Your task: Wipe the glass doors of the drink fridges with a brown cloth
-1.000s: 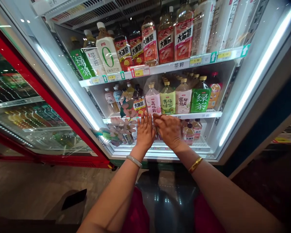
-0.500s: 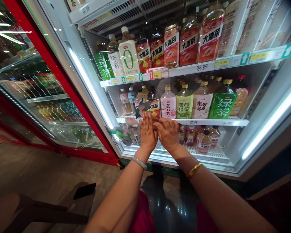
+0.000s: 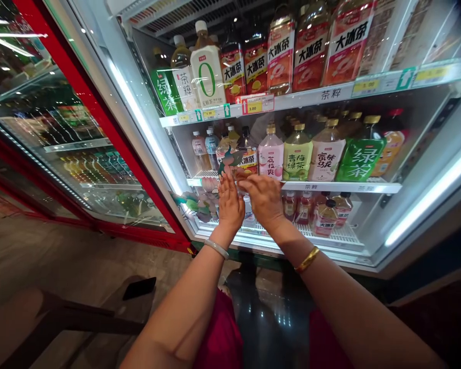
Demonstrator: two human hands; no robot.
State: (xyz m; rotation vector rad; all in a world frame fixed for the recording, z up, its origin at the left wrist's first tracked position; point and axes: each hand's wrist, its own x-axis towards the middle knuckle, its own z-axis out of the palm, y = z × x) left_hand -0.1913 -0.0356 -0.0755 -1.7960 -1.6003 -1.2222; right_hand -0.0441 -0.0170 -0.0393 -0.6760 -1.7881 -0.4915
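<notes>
A floral sticker with green leaves [image 3: 200, 202] and greyish-pink blossoms spreads over the glass door of a drinks fridge, its top a dark green and pink shape [image 3: 229, 159]. My left hand [image 3: 230, 202] lies against the glass with its fingers stretched upward, over part of the sticker. Close to its right, my right hand [image 3: 265, 200] has its fingers bent and drawn together, the tips at the sticker's right side. Whatever sits between those fingertips is hidden. Behind the glass stand a pink bottle [image 3: 270, 154] and a yellow-green bottle [image 3: 297, 154].
Fridge shelves [image 3: 338, 187] carry several tea bottles, with price tags [image 3: 257, 105] along the upper edge. A red-framed fridge [image 3: 153, 205] stands at the left. On a brown stool-like surface at lower left lies a black phone-like object [image 3: 139, 288].
My right hand has shifted slightly, opening a wider gap from my left hand. The left hand has slid a little left, still flat. The view has tilted and moved slightly closer.
</notes>
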